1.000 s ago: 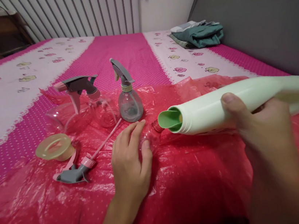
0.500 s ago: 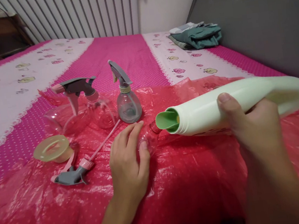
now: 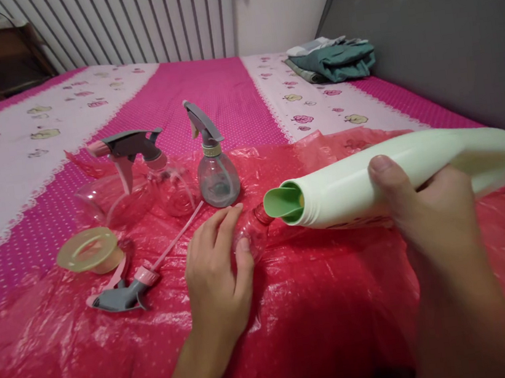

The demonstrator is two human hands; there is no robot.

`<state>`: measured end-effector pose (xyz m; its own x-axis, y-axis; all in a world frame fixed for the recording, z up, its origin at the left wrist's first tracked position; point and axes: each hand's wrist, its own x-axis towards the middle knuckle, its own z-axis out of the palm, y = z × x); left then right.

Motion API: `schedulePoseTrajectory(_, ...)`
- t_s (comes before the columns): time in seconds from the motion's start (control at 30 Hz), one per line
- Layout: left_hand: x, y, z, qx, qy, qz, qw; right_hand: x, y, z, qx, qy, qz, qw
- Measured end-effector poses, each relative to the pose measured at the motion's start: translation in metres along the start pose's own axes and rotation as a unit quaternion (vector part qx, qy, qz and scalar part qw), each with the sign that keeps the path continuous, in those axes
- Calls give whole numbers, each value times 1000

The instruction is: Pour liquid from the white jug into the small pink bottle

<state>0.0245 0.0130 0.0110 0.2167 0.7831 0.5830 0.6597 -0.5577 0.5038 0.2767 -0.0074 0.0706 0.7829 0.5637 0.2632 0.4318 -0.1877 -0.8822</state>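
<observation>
My left hand (image 3: 218, 265) is closed around a small clear spray bottle (image 3: 255, 235) without its top, tilted to the right. My right hand (image 3: 432, 209) grips a large pale green detergent jug (image 3: 349, 185), held nearly level. The jug's green pouring spout (image 3: 280, 203) meets the small bottle's neck; no stream of liquid can be made out. A grey and pink spray head (image 3: 124, 292) with a long pink tube lies left of my left hand. Behind it sits a translucent yellowish cap (image 3: 89, 251), perhaps the jug's.
A small spray bottle with a grey top (image 3: 217, 178) stands behind my left hand. Left of it is a clear pink spray bottle with a grey and pink trigger head (image 3: 133, 146). Red plastic sheeting (image 3: 324, 310) covers the bed's near part. Folded clothes (image 3: 338, 60) lie at the back right.
Hardly anything differs. The jug and my right hand have shifted very slightly to the right; my left hand and the small bottle stay in place.
</observation>
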Motion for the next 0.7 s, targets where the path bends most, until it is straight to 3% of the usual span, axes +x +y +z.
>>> schedulePoseTrajectory(0.7, 0, 1, -1, -2, -2, -7, 1000, -1, 0, -1, -7, 3, -3, 1000)
